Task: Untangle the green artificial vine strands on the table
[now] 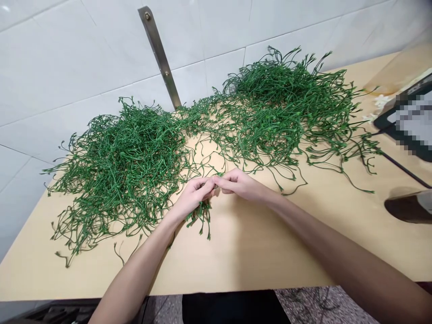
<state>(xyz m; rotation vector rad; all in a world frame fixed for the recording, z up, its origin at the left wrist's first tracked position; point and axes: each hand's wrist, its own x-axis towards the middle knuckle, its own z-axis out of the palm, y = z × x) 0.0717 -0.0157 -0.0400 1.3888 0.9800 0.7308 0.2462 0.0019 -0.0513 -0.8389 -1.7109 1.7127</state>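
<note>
My left hand and my right hand meet above the middle of the table, fingertips pinched together. From under my left hand hangs a small bunch of green plastic stems with forked, lighter tips. A bit of green also shows at the fingertips of both hands, where my right hand pinches the bunch's upper end. The fingers hide most of what lies between them. Close by on the left spreads a large heap of the same green stems. Another heap of stems lies behind and to the right.
The wooden table stands against a tiled wall with a metal bracket. At right are a dark-framed device, a dark round object, a thin black cable and small white pieces.
</note>
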